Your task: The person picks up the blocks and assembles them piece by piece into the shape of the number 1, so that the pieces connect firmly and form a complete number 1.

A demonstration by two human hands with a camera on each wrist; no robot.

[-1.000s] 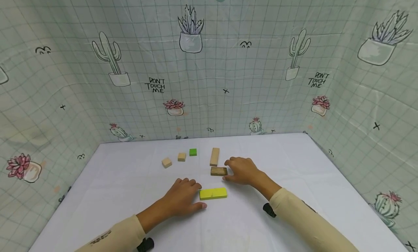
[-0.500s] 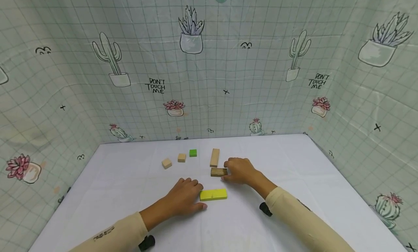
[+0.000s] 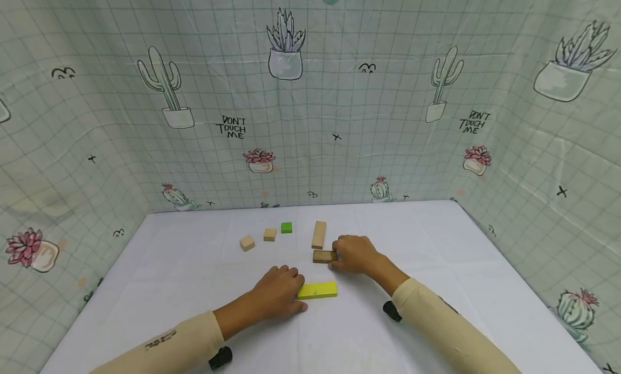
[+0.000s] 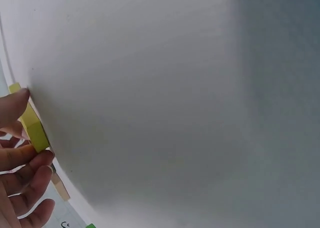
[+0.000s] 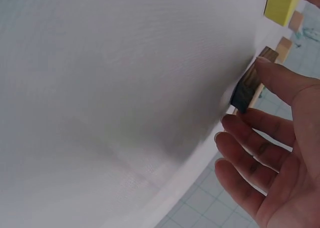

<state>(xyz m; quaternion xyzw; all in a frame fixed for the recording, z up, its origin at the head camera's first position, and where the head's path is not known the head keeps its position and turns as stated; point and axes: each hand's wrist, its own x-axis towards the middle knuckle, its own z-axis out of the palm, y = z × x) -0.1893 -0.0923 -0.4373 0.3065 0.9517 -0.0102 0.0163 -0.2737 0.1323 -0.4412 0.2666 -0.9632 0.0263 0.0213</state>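
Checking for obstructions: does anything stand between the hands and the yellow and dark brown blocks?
Nothing visible. The left hand is at the left end of the yellow block, the right hand at the right end of the dark brown block. A long pale block lies beyond it.

Fabric backdrop: legend "DON'T TOUCH ME" printed twice, first above the rear edge of the counter, left of its middle, second above the rear right corner. X marks recur. Sleeve markings: illegible.

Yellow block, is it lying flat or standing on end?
The yellow block lies flat: the head view shows its long, broad face up.
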